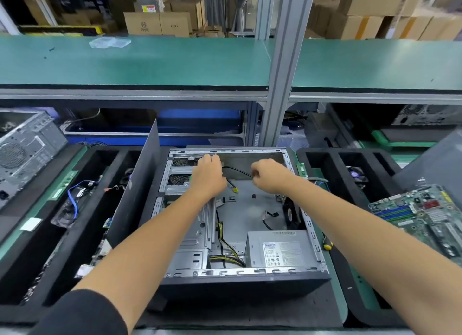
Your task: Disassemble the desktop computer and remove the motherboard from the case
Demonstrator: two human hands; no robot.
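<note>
Motherboard (422, 217) lies out on the worktop's right edge, stiff but fragile, best lifted by its rims, while my left hand (208, 175) and right hand (268, 175) pinch a limp black cable (236, 170) at the case's (250, 281) far end.

The case (232, 209) is bare grey sheet metal inside, dull and smooth, with matt black outer walls; the power supply (277, 249) is pale brushed-looking metal bearing a white paper label; the motherboard (422, 214) is glossy green circuit board; the trays (75, 209) are matt black foam; the bench mat (140, 62) is smooth matt green.
</note>
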